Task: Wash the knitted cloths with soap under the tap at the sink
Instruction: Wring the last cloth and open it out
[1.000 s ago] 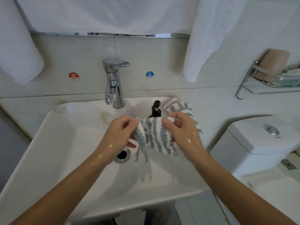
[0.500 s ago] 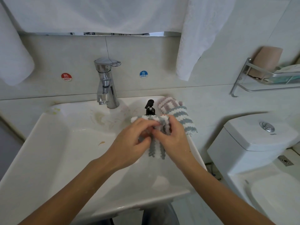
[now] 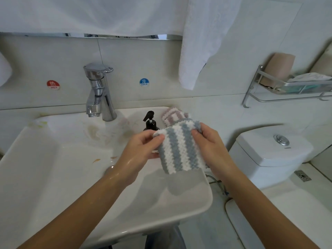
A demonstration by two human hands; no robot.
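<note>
Tap (image 3: pixel 98 94) at 10 o'clock: no water visible from it, so no rinsing possible where the hands are. Left hand (image 3: pixel 142 150) pinches the left edge of the grey cloth (image 3: pixel 179 148); wet forearm suggests slippery grip, so the cloth could drop. Soap pump (image 3: pixel 150 121) sits just behind the cloth at 12 o'clock; a forward move could knock it into the sink (image 3: pixel 45 168). Cloth is stretched flat over the sink's right rim, so drips may land outside. Right hand (image 3: pixel 209 146) grips its right edge. Pink cloth (image 3: pixel 172 115) lies behind, unwashed or done, can't tell.
</note>
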